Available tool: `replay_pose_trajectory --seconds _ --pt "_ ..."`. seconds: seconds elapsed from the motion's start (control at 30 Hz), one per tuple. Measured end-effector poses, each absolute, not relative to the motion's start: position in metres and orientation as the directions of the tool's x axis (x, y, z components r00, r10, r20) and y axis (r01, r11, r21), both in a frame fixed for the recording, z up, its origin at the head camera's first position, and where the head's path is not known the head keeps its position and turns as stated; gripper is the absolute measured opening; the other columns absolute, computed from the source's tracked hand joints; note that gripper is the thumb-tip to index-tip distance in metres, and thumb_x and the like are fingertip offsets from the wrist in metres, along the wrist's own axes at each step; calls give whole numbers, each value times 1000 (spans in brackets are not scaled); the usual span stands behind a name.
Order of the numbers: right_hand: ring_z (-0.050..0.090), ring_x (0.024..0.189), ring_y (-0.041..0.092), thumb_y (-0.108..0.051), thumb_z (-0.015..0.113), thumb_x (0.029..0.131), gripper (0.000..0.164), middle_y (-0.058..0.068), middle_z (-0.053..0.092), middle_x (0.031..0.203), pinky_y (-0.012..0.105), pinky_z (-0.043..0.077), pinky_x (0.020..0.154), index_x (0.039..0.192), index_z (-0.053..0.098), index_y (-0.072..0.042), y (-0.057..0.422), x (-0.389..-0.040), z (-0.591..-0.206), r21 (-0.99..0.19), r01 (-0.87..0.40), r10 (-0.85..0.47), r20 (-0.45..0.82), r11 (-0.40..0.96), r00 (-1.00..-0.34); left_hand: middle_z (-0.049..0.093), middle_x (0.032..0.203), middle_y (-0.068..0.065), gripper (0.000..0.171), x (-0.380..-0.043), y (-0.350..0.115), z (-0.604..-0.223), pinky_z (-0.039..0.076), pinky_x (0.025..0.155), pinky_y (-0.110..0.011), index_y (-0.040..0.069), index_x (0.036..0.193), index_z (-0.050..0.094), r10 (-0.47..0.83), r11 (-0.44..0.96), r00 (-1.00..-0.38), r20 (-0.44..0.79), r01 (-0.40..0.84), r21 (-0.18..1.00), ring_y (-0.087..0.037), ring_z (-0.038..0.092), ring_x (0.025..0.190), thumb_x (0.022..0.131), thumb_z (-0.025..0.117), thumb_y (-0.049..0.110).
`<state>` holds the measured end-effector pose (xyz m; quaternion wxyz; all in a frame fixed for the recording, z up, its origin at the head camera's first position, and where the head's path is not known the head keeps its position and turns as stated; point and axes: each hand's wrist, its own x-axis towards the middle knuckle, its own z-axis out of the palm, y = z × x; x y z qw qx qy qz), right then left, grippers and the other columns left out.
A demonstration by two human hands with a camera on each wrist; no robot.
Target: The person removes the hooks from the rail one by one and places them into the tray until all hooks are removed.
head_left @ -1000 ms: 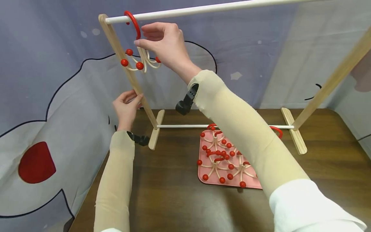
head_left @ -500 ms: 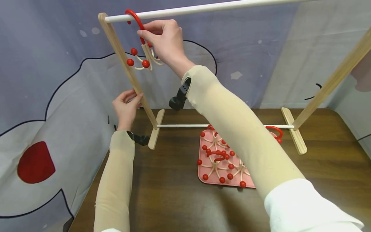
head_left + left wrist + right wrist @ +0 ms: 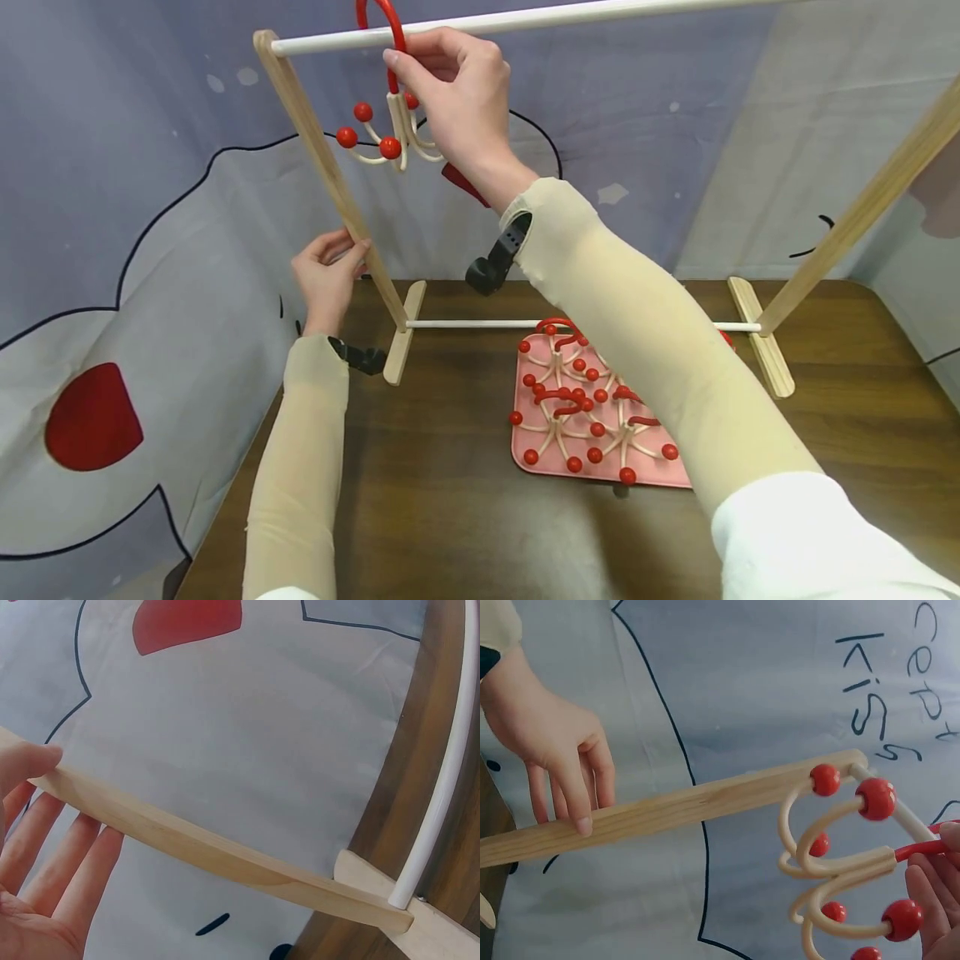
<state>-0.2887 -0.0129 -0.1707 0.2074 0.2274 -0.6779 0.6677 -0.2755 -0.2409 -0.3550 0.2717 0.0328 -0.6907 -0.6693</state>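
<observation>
My right hand [image 3: 405, 71] pinches the red hook [image 3: 384, 25] of a small hanger [image 3: 393, 137] with cream arms and red balls, up at the white top rod [image 3: 570, 17] of a wooden rack. The hook rises above the rod near its left end; I cannot tell whether it rests on it. In the right wrist view the hanger [image 3: 840, 862] hangs beside my right fingers [image 3: 939, 896]. My left hand [image 3: 337, 254] grips the rack's slanted left post [image 3: 330, 175], thumb on one side and fingers on the other [image 3: 60, 796], also seen in the right wrist view [image 3: 570, 772].
A pink tray [image 3: 525, 454] with several more hangers lies on the brown table [image 3: 450, 500] behind the rack's lower white rod [image 3: 465, 324]. The right post [image 3: 862, 208] slants up at the right. A grey printed cloth [image 3: 150, 250] covers the back and left.
My right hand has lifted the hanger and carried it a little right along the top rod; its hook now stands higher. The left hand has stayed on the post.
</observation>
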Motion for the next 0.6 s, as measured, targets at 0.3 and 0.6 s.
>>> replay_pose_trajectory --seconds 0.3,0.6 --pt "70 91 18 -12 80 92 19 5 75 96 21 55 86 107 76 -2 9 -276 -173 -789 -614 -63 614 -14 -787 75 105 -10 26 -276 -242 -357 63 72 -29 6 110 78 -409 109 -850 332 316 942 -21 74 88 86 85 12" --pt "70 86 24 -7 80 90 13 9 74 91 27 56 86 100 76 0 39 -252 -182 -797 -603 -58 604 -31 -795 75 106 -10 26 -276 -242 -358 63 73 -29 7 110 78 -411 122 -849 333 311 943 -20 73 89 86 85 12"
